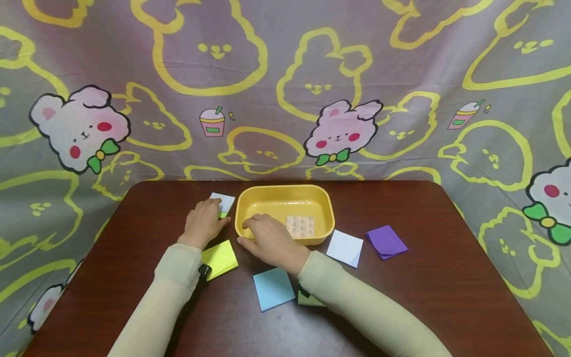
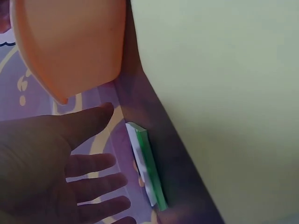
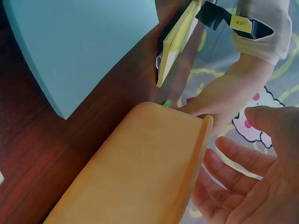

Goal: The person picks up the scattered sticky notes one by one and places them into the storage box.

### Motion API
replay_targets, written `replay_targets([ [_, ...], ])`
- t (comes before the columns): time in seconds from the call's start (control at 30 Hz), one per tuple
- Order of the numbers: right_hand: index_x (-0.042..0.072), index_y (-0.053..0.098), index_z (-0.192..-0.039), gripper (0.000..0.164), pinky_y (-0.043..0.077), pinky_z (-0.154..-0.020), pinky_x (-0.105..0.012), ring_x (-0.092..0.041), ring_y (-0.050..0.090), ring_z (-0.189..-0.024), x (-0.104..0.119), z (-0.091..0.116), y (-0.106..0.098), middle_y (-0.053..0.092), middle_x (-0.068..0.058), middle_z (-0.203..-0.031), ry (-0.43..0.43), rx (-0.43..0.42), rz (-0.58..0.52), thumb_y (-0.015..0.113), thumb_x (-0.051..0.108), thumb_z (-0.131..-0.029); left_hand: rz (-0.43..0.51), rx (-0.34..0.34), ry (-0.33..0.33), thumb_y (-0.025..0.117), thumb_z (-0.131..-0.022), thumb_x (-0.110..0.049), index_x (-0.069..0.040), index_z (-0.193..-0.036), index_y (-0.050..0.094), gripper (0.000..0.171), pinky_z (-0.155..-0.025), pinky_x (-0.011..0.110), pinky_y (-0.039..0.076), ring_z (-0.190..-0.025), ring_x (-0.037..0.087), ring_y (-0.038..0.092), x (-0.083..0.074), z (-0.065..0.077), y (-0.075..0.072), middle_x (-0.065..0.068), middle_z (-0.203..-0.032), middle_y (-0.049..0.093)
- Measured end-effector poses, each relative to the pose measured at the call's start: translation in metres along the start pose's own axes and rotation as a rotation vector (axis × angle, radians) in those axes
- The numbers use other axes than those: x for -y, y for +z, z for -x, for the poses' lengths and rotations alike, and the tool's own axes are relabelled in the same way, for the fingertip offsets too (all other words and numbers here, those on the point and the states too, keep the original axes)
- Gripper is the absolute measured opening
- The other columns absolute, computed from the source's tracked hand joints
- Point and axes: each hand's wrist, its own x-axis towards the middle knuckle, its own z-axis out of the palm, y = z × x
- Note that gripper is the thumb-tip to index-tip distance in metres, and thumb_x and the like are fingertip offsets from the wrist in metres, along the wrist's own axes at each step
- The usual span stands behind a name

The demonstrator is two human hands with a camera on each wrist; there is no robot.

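Observation:
Fingers extended, my left hand [image 1: 202, 223] is over a white pad of sticky notes [image 1: 224, 202] stacked with a green pad [image 2: 152, 170], left of a yellow plastic basin [image 1: 327, 225]. The left wrist view shows a small gap between those fingers and the pads. My right hand [image 1: 272, 240] hovers at the basin's near left corner, its fingers loosely bent by the rim; no object is visible in it. Inside the basin lies a beige patterned pad [image 1: 300, 226].
Nearer me lie a yellow pad [image 1: 221, 260], a light blue pad [image 1: 274, 289] and a dark green pad [image 1: 310, 299] partly under my right sleeve. Right of the basin are another white pad [image 1: 345, 248] and a purple pad [image 1: 386, 242]. A patterned curtain [image 1: 267, 99] hangs behind the table.

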Motion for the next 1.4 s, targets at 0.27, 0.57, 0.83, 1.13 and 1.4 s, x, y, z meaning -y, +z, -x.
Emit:
replay_targets([
  [0.27, 0.010, 0.068, -0.106, 0.038, 0.049, -0.073, -0.027, -0.015, 0.059, -0.087, 0.003, -0.003, 0.000, 0.065, -0.002, -0.098, -0.015, -0.008, 0.009, 0.056, 0.041, -0.090, 0.029, 0.038, -0.001, 0.067, -0.084, -0.028, 0.007, -0.124, 0.051, 0.055, -0.084, 0.054, 0.044, -0.108, 0.040, 0.050, 0.002, -0.002, 0.004, 0.023, -0.114, 0.056],
  [0.57, 0.009, 0.068, -0.107, 0.037, 0.049, -0.072, -0.028, -0.015, 0.059, -0.087, 0.007, -0.006, -0.001, 0.065, -0.002, -0.098, -0.016, 0.007, 0.002, 0.057, 0.040, -0.089, 0.030, 0.040, 0.024, 0.070, -0.082, -0.024, 0.005, -0.098, 0.055, 0.037, -0.068, 0.051, 0.049, -0.083, 0.040, 0.059, 0.004, -0.006, 0.005, 0.021, -0.090, 0.057],
  [0.83, 0.010, 0.068, -0.101, 0.035, 0.048, -0.070, -0.028, -0.015, 0.057, -0.083, 0.009, -0.007, 0.002, 0.064, 0.000, -0.092, -0.024, 0.015, 0.012, 0.055, 0.040, -0.090, 0.007, -0.009, 0.055, 0.072, -0.079, -0.017, 0.004, -0.087, 0.054, 0.029, -0.067, 0.052, 0.049, -0.079, 0.043, 0.060, 0.008, -0.009, 0.009, 0.024, -0.084, 0.057],
  [1.13, 0.009, 0.068, -0.102, 0.036, 0.048, -0.069, -0.028, -0.016, 0.057, -0.082, 0.011, -0.007, 0.000, 0.064, -0.001, -0.092, -0.033, -0.001, 0.010, 0.055, 0.040, -0.090, -0.031, -0.013, 0.062, 0.072, -0.077, -0.012, 0.005, -0.088, 0.056, 0.026, -0.066, 0.051, 0.049, -0.077, 0.038, 0.061, 0.008, -0.010, 0.009, 0.021, -0.080, 0.059],
  [1.4, 0.009, 0.068, -0.103, 0.036, 0.048, -0.070, -0.029, -0.016, 0.057, -0.083, 0.011, -0.006, -0.003, 0.064, -0.001, -0.093, -0.033, 0.003, 0.011, 0.055, 0.040, -0.090, -0.059, -0.037, 0.066, 0.068, -0.082, -0.012, 0.002, -0.083, 0.059, 0.017, -0.061, 0.052, 0.050, -0.073, 0.040, 0.062, 0.006, -0.010, 0.008, 0.023, -0.079, 0.063],
])
